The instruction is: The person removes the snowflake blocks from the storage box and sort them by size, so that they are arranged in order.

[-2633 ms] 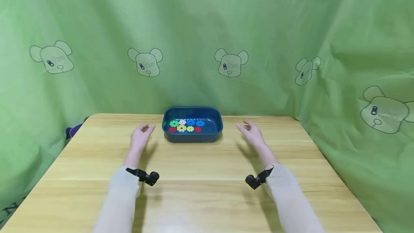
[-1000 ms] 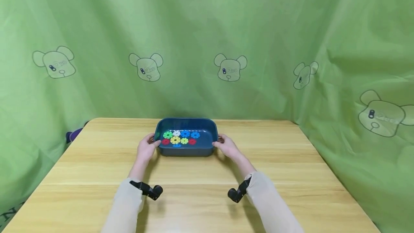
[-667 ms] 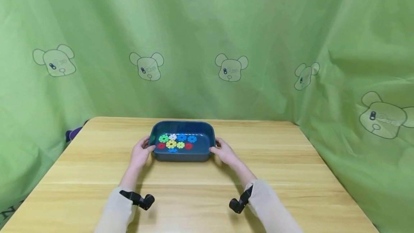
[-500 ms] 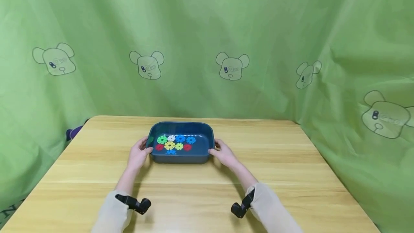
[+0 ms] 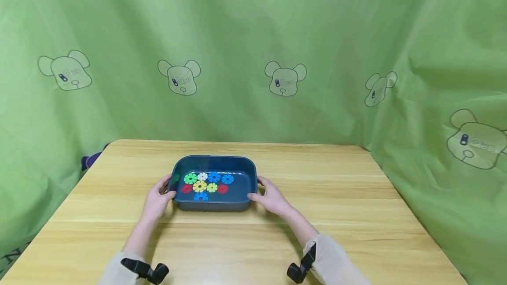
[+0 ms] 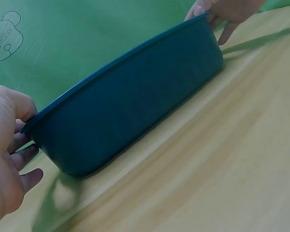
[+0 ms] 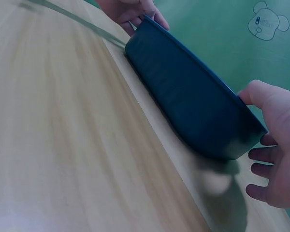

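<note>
A dark blue rectangular bin (image 5: 214, 206) is held between two hands, its long side facing the person. My left hand (image 5: 156, 200) grips its left end, thumb on the rim and fingers at the outer wall. The right hand (image 5: 271, 197) grips the right end the same way. Inside lie several flower-shaped discs, among them a green disc (image 5: 190, 178), a yellow disc (image 5: 200, 186), a red disc (image 5: 222, 189) and a blue disc (image 5: 200, 196). Both wrist views show the bin wall (image 6: 121, 106) and the curled fingers; the contents are hidden there.
The wooden table (image 5: 317, 179) extends on all sides of the bin. A green curtain (image 5: 229, 113) with bear-head drawings hangs behind it and at the right. A purple object (image 5: 92, 160) shows beyond the table's left edge.
Both hands have closed on the bin's ends since the earliest frame. The bin has come nearer to the person and shifted left, with the discs inside it.
</note>
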{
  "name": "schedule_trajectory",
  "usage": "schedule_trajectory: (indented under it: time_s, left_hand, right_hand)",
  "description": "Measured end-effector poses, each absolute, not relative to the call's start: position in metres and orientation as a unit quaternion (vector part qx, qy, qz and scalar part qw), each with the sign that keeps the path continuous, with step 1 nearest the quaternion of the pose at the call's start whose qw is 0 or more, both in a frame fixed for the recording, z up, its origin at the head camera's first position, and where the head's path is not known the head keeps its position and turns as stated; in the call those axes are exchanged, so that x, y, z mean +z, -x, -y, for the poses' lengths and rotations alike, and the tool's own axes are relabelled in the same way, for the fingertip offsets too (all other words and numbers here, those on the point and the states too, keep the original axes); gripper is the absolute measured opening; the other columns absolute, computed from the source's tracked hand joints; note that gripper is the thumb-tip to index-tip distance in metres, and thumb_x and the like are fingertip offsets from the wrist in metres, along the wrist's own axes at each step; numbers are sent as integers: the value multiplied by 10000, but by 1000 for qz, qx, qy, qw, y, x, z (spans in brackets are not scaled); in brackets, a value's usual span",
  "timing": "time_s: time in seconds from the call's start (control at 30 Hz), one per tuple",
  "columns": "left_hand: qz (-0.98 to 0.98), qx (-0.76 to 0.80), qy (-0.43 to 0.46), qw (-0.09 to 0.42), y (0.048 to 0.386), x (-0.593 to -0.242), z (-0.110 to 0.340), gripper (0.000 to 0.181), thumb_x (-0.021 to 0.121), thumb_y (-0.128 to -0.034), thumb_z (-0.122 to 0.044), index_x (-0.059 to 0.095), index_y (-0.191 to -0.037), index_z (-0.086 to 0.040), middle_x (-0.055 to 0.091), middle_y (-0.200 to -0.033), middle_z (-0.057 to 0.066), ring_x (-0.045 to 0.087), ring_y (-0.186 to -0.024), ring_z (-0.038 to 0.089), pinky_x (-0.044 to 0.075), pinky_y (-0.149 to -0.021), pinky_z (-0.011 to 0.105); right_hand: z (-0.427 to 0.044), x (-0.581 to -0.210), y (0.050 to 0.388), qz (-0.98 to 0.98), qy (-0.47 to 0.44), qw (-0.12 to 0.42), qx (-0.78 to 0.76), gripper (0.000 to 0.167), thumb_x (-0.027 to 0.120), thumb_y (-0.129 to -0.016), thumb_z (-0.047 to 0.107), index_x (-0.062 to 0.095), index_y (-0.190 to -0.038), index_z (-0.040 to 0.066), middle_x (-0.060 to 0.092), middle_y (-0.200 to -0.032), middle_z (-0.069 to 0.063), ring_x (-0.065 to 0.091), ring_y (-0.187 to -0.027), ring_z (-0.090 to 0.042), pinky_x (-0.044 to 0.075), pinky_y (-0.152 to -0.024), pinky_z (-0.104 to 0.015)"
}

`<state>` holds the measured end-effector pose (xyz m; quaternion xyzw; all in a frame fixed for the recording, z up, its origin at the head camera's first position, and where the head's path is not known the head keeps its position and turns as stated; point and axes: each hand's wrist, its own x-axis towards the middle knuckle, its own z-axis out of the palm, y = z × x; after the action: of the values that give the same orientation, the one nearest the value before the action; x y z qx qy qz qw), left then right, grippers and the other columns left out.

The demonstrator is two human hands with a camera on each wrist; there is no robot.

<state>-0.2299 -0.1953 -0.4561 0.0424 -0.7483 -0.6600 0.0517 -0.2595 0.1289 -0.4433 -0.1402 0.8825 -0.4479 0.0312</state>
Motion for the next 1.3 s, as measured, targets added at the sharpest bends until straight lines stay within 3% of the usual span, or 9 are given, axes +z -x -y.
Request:
schedule_trajectory:
  time_s: [0.23,0.43,0.57,0.73,0.87,1.1,1.3]
  left_hand:
    - [753,-655,-37,50,215,-453,202,574,499,-842,97,325,-1389,83,354,-1413,249,341,-1288,321,331,-1010,238]
    - [768,-637,-42,42,206,-452,207,570,508,-853,78,332,-1395,61,354,-1420,234,340,-1292,316,331,-907,94]
    - [784,-619,-38,39,200,-451,209,578,519,-852,62,330,-1399,54,350,-1422,235,341,-1291,327,332,-904,93]
    - [792,-609,-31,40,193,-451,210,587,526,-851,64,311,-1397,78,330,-1425,256,326,-1297,353,306,-1033,278]
    - [795,-604,-22,46,189,-450,210,585,533,-847,70,313,-1389,94,324,-1421,269,305,-1302,383,258,-1056,418]
    - [805,-591,-21,46,188,-449,211,581,548,-851,41,332,-1389,75,336,-1417,266,281,-1315,390,228,-1078,454]
    - [796,-604,-28,34,194,-448,214,614,566,-890,-34,259,-1402,107,292,-1434,281,251,-1331,377,200,-1091,448]
  right_hand:
    - [-128,-446,250,-892,152,37,-424,708,705,-813,276,389,-1373,-19,440,-1364,-192,348,-1274,-385,277,-1023,-564]
    - [-126,-444,240,-897,151,44,-414,728,715,-798,320,400,-1376,11,432,-1376,-172,347,-1275,-381,291,-1003,-587]
    - [-125,-443,235,-897,152,47,-411,733,718,-795,329,402,-1375,11,426,-1379,-177,345,-1273,-389,297,-994,-596]
    - [-126,-443,231,-897,162,49,-409,730,717,-797,337,403,-1374,19,427,-1379,-172,347,-1273,-385,297,-996,-593]
    - [-126,-443,228,-898,166,48,-404,732,715,-798,339,401,-1376,18,429,-1380,-168,347,-1276,-378,295,-1002,-585]
    - [-128,-443,227,-900,168,49,-400,736,710,-800,351,400,-1378,19,430,-1382,-164,351,-1276,-374,303,-1000,-581]
    - [-135,-439,233,-900,158,35,-404,696,670,-844,353,399,-1369,-15,455,-1362,-175,393,-1252,-364,336,-1000,-530]
